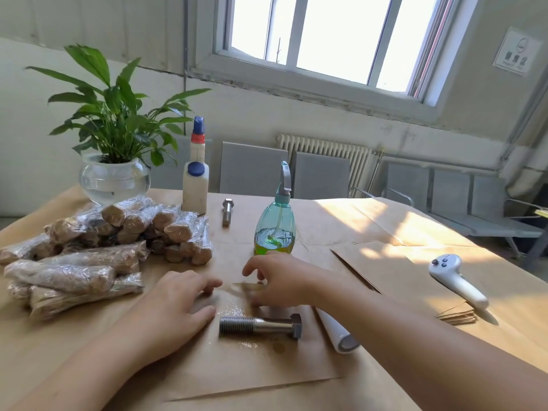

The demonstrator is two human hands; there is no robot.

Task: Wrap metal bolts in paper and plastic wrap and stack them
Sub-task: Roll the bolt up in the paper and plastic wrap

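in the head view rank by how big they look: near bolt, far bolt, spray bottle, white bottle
1. white bottle and spray bottle: look alike, too close to rank
2. near bolt
3. far bolt: farther from the camera, so it may match the near one

One head-worn wide-angle view only. Looks forward and down from above the paper-covered table (326, 221), close over both forearms, reaching past the far table edge to the window (326, 40) and radiator (323, 149).
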